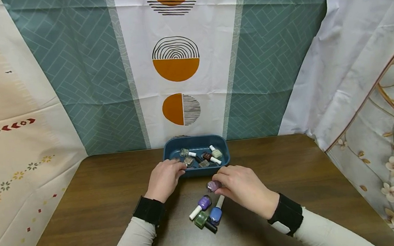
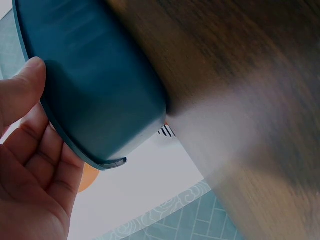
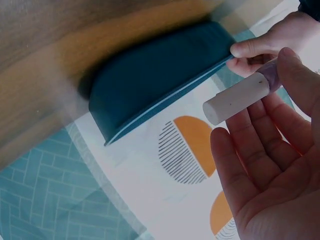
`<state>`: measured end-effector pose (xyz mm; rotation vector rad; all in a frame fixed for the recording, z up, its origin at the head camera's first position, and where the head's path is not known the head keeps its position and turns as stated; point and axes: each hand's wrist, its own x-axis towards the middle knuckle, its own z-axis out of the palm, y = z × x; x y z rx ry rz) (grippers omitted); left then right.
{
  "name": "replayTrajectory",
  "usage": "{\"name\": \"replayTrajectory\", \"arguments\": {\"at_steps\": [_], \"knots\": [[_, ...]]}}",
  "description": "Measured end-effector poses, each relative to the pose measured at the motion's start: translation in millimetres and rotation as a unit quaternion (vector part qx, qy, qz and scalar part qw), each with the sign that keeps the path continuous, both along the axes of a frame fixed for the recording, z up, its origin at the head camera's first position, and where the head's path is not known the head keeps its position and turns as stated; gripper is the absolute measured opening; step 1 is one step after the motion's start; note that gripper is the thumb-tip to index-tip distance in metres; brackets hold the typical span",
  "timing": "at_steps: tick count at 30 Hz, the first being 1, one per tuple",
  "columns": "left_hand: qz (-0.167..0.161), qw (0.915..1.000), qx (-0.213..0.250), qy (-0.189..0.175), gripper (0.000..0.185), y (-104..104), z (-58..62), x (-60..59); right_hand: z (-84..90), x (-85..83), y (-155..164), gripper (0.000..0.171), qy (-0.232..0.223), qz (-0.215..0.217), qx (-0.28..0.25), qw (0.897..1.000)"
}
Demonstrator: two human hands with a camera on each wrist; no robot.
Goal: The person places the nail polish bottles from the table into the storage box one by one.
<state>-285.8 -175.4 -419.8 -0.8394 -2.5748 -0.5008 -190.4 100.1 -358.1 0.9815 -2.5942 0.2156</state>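
My left hand [image 1: 164, 178] grips the front left rim of a dark blue plastic bin [image 1: 198, 172]. Its thumb [image 2: 31, 80] presses the outer wall and the fingers reach over the rim. Just in front of the bin, my right hand [image 1: 245, 186] pinches a mauve nail polish bottle [image 1: 213, 185] between thumb and fingers. In the right wrist view the bottle's white cap [image 3: 237, 98] points away from the palm. Below that hand, a purple nail polish [image 1: 204, 202], a blue nail polish [image 1: 215, 214] and a green nail polish [image 1: 201, 220] lie close together on the table.
Several nail polish bottles lie inside the bin, among them a dark red one [image 1: 206, 156] and a pale one [image 1: 216, 153]. The wooden table [image 1: 119, 203] ends at a patterned curtain [image 1: 182, 124] behind the bin. Fabric also hangs at both sides.
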Motion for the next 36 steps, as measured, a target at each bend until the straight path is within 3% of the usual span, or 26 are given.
{"name": "replayTrajectory", "arguments": {"at_steps": [17,36], "knots": [[-0.004,1.0000,0.003,0.001,0.008,-1,-2.0,0.0,14.8,-40.2,-4,0.033,0.019,-0.039,-0.005,0.999],[-0.006,1.0000,0.006,0.005,0.007,0,-0.4,-0.1,20.2,-81.7,-11,0.024,0.003,-0.070,0.013,0.997]]}}
